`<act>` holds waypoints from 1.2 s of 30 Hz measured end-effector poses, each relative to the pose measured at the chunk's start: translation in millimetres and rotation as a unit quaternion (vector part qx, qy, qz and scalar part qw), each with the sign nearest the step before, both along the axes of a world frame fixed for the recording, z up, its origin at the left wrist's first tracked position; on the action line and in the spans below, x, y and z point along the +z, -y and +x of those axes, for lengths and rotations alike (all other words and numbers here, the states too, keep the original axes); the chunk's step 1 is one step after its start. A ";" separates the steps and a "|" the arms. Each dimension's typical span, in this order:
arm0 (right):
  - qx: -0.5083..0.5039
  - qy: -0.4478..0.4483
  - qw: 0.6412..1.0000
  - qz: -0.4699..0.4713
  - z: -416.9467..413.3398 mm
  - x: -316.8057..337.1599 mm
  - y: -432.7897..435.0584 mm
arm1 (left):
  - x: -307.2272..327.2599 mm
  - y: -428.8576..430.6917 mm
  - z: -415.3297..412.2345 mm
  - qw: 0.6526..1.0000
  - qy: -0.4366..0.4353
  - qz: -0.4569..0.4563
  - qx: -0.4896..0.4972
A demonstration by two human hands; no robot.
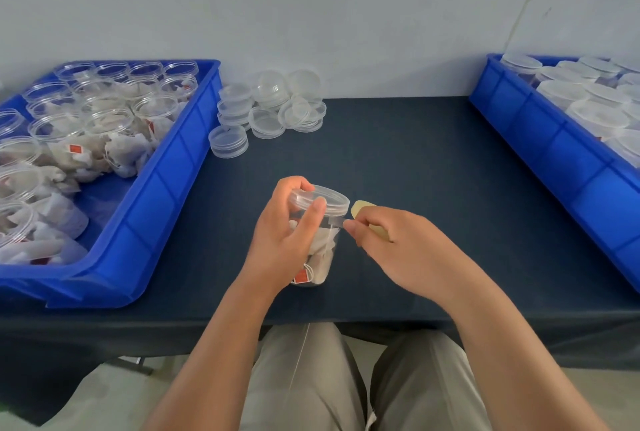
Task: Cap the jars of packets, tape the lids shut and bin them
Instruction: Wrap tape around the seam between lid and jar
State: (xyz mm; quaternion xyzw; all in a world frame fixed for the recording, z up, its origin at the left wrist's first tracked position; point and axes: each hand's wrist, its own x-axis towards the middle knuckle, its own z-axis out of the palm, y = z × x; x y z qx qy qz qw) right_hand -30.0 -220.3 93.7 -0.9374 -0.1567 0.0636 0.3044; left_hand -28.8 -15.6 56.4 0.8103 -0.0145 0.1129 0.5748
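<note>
Spreading beneath a clear lidded plastic jar of packets (323, 247), a dark navy table (415, 160); left of the jar, a blue plastic bin of uncapped jars (166, 195); right, another blue bin of capped ones (540, 132); behind, clear lids (266, 108); left hand (287, 240) wraps the jar; right hand (398, 240) pinches clear tape (336, 221) against its side.

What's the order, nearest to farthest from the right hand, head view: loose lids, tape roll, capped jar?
1. The tape roll, held in the right hand.
2. The capped jar, just left, in the left hand.
3. The loose lids, back left by the wall.
</note>
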 end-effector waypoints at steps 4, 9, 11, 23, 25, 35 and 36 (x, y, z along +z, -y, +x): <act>-0.001 0.004 1.000 -0.006 3.4 0.7 -0.4 | -1.9 -0.7 1.4 1.000 -0.002 -0.003 -0.007; 0.004 0.001 1.000 -0.007 5.1 3.4 -1.1 | -5.1 0.7 1.4 0.999 0.030 0.019 -0.002; 0.005 -0.002 1.000 -0.012 4.9 4.6 -1.5 | -5.8 0.4 1.5 0.999 0.033 0.017 -0.001; -0.006 0.026 0.999 -0.042 8.1 1.8 -4.4 | -2.1 -1.5 1.2 1.000 -0.002 0.007 -0.012; -0.005 0.006 1.000 -0.025 8.5 2.0 -2.5 | -0.3 -3.3 0.9 0.999 -0.028 -0.023 -0.031; 0.170 -0.123 0.977 0.025 6.9 36.0 27.6 | 23.1 -23.1 -14.8 0.965 -0.173 -0.179 -0.087; 0.181 -0.124 0.975 0.037 6.6 39.3 29.9 | 24.7 -24.7 -17.0 0.960 -0.183 -0.194 -0.086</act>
